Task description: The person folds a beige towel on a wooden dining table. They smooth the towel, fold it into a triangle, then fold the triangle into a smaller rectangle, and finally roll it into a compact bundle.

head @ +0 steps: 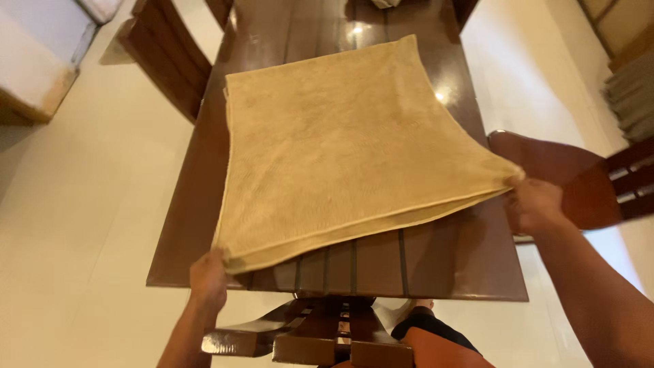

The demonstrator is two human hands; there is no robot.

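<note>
— While my left hand [208, 278] grips the near left towel [347, 146] corner, what has the right?
— My right hand [536, 203] pinches the right corner; it's spread across the table [463, 262].

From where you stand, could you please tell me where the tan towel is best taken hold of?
Grip the towel at its two near corners, coming from the near edge of the table. It lies folded double, and both layers meet there. The left hand and right hand already pinch those corners.

Head-worn view, steeply down, close over table [449, 272], facing forward
</note>
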